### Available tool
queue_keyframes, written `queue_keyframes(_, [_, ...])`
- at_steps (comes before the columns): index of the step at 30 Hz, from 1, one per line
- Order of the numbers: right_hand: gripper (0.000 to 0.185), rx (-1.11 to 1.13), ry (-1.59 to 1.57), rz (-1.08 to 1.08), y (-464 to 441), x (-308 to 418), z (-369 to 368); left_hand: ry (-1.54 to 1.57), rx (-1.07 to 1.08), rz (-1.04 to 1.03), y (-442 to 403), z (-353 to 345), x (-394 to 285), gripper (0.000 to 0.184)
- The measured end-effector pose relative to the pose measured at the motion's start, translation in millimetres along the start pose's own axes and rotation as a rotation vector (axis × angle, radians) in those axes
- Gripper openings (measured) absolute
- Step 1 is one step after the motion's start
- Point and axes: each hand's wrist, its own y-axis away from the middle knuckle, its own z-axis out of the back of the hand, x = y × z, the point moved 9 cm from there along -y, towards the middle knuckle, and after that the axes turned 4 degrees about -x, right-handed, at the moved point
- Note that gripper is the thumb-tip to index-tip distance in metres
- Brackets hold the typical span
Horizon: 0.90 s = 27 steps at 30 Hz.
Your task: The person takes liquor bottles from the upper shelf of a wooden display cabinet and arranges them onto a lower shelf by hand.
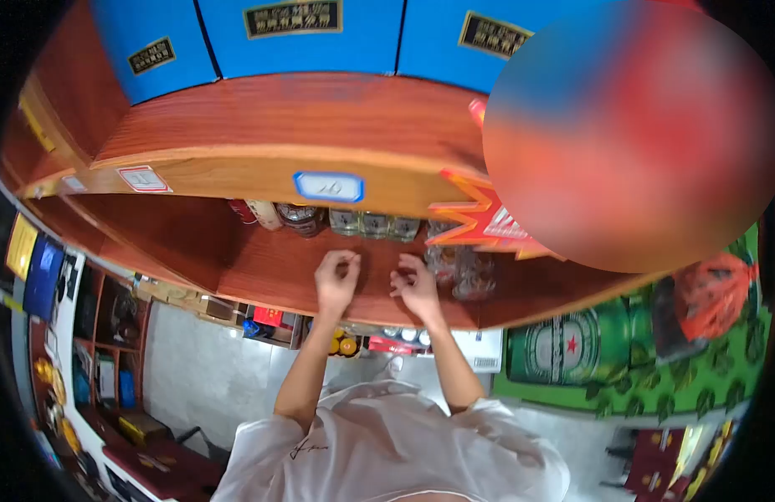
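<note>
My left hand hovers over the front part of a reddish wooden shelf, its fingers curled with a gap before the thumb and nothing visible between them. To its right is my right hand, fingers bent and apart, holding nothing I can see. Behind both hands stands a short row of small clear bottles with pale labels. A dark round bottle is left of that row. Several clear glass containers stand close to the right of my right hand.
Blue boxes line the shelf above. Price tags and a red starburst sign are on its front edge, the sign overhanging the right side. Green beer packs and a red plastic bag lie at the right. A blurred patch covers the upper right.
</note>
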Motion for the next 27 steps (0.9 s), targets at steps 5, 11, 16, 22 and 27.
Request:
queue_keyframes(5, [0.041, -0.107, 0.047, -0.007, 2, 6, 3, 0.144, 0.067, 0.309, 68, 159, 43, 0.014])
queue_keyframes(11, [0.010, -0.241, 0.592, 0.415, 40, 53, -47, 0.029, -0.149, 0.526, 177, 392, 128, 0.015])
queue_keyframes(16, [0.005, 0.467, 0.291, 0.127, 134, 6, -279, -0.075, -0.460, 0.646, 234, 532, 116, 0.022])
queue_keyframes(22, [0.020, 1.192, 0.581, 0.347, 267, -33, -520, -0.169, -0.801, 0.596, 282, 632, 52, 0.026])
queue_keyframes(27, [0.025, 1.447, 0.675, 0.393, 299, -41, -620, -0.121, -1.022, 0.631, 353, 677, 81, 0.029])
